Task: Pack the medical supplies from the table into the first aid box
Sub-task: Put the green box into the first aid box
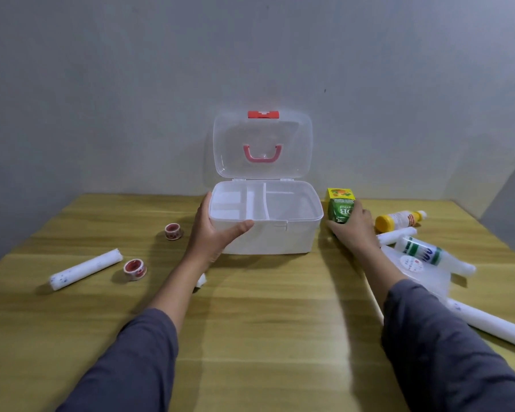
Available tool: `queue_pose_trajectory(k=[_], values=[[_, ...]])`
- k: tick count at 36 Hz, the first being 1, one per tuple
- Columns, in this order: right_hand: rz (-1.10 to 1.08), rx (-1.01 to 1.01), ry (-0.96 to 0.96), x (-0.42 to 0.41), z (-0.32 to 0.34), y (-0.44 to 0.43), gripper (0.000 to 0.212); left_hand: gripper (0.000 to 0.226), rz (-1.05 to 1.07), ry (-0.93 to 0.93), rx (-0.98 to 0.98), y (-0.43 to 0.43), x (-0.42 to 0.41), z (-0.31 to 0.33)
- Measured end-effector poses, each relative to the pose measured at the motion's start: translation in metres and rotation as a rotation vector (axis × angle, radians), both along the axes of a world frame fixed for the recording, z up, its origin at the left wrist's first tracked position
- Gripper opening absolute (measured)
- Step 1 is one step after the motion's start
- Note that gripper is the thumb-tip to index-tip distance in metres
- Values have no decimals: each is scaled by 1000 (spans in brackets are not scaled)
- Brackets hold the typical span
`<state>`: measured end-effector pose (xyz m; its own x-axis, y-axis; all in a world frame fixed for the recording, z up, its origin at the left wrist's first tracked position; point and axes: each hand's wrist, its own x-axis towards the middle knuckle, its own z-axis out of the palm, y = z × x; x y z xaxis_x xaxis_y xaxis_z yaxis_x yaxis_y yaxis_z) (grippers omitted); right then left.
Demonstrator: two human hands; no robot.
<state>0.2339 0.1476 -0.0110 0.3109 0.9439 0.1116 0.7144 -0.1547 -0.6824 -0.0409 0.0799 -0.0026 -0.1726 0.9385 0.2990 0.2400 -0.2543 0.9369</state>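
While the white plastic first aid box (pixel 275 230) sits open at the middle of the wooden table (pixel 250 307), its clear lid (pixel 262 144) standing upright against the wall with the red latch (pixel 263 114) on top, nothing can be seen packed inside it! The divided tray across the top shows only bare white compartments, so by my reckoning this job is right at the start.

Over to the left hand (pixel 213 233): it is wrapped around the box's front left corner, thumb lying along the front rim, the other fingers curled round the side, steadying the box. And the right hand (pixel 354 230) is just beside the box's right wall, its fingers closed around a small green and yellow carton (pixel 341 205) that stands upright; whether the carton is off the tabletop yet, I cannot tell.

Plenty is left! On the right lie a white bottle with a yellow cap (pixel 399 220) on its side, a clear bottle with a green-striped label (pixel 428 254), a flat clear plastic packet (pixel 414 272) partly under the forearm, a short white roll (pixel 397 235) and a long white wrapped roll (pixel 488 325) running toward the edge. On the left wait another white wrapped roll (pixel 85 269) and two small red-cored tape spools, one nearer the box (pixel 173 231) and one beside the roll (pixel 134 269). A scrap of something white (pixel 201 281) peeks from beneath the left forearm, too hidden to name.
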Motion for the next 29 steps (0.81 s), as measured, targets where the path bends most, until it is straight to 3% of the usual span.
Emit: queue_pose_trajectory(k=[4, 9, 15, 21, 29], values=[[-24, 38, 30, -1, 2, -3, 70, 100, -7, -6, -16, 0, -1, 0], [-4, 258, 148, 7, 20, -4, 60, 98, -10, -12, -35, -2, -1, 1], [147, 441, 294, 15, 56, -20, 66, 105, -21, -22, -43, -1, 0, 1], [487, 239, 238, 14, 75, -30, 66, 105, -21, -16, -44, 0, 0, 1], [586, 158, 84, -3, 94, -19, 65, 111, -11, -44, -52, 3, 0, 0]])
